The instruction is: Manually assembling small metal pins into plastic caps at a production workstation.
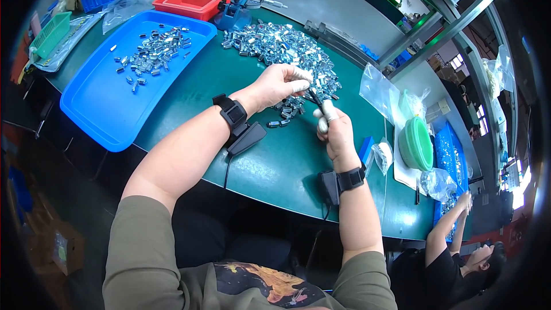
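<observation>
My left hand point(282, 86), with white covers on its fingertips, is closed in a pinch at the near edge of a heap of small shiny metal parts point(281, 43). What it pinches is too small to make out. Just to its right, my right hand point(333, 127) is closed around a thin dark stick-like tool point(315, 98), whose far end meets the left fingertips. White covers show on these fingers too. A few loose metal parts point(278, 123) lie on the green table below the left hand. Both wrists carry black straps with small dark boxes.
A blue tray point(94, 97) at the left bears scattered metal parts. Behind it are a red tray point(186, 1) and a micrometer on a blue stand point(234, 12). Green bowls point(416, 143) and plastic bags stand at the right. A co-worker point(453, 258) reaches into a blue bin.
</observation>
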